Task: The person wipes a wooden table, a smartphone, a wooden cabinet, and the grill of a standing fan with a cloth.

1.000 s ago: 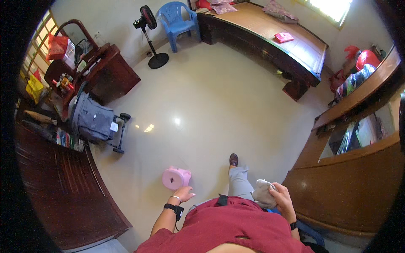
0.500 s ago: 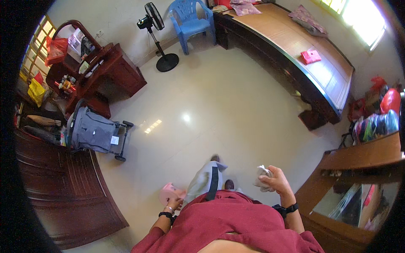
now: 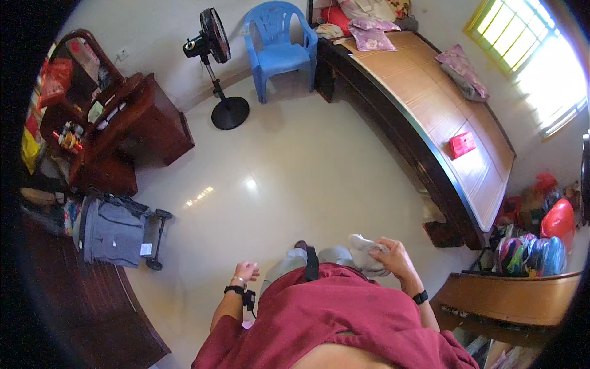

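My right hand (image 3: 395, 258) grips a crumpled whitish cloth (image 3: 367, 254), held out in front of my right hip. The cloth hangs loosely, with part of it spreading to the left of my fingers. On the other side, my left hand (image 3: 247, 272) is raised beside my body with its fingers curled in, and nothing shows in it. Just a sliver of a pink thing (image 3: 247, 323) peeks out by my left forearm; my sleeve and shirt hide the rest.
A grey stroller (image 3: 117, 230) stands at the left by a dark wooden dresser (image 3: 161, 120). Ahead are a black standing fan (image 3: 230, 113) and a blue plastic chair (image 3: 281, 58). A bed (image 3: 424, 86) holds a red pouch (image 3: 462, 144). A wooden cabinet (image 3: 510, 298) is at the right.
My left hand has come away from the pink thing and moved up. The cloth in my right hand has shifted left and hangs looser. The view has moved forward into the room.
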Available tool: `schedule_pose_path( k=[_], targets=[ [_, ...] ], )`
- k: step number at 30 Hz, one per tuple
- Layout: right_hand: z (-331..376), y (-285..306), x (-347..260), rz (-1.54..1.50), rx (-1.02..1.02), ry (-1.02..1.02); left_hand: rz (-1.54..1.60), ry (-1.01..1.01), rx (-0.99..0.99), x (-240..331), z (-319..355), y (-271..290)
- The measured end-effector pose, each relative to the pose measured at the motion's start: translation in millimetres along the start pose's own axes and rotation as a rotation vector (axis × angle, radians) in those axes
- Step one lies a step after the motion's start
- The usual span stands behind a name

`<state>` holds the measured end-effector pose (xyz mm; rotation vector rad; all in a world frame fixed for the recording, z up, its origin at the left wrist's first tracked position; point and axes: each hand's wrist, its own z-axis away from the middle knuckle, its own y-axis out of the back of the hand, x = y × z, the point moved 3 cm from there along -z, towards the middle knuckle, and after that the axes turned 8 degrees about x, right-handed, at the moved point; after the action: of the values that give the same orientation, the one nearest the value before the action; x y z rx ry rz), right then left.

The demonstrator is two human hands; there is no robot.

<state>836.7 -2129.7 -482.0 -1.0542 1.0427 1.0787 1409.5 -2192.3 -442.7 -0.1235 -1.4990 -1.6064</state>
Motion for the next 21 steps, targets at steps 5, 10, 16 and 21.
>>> schedule_pose_path(
  k=[5,10,16,21],
  targets=[
    [-75,23,3,-0.038,0.018,0.107,-0.08,-0.121,0.059,92,-18,-21],
    [-161,37,-20,0.113,-0.13,-0.023,0.048,0.025,0.126,97,2,-32],
    [-290,106,-83,0.033,-0.09,0.236,-0.199,0.478,0.051,141,97,-118],
    [-390,117,-119,0.234,-0.091,0.509,0.132,0.356,0.194,158,109,-165]
  ],
)
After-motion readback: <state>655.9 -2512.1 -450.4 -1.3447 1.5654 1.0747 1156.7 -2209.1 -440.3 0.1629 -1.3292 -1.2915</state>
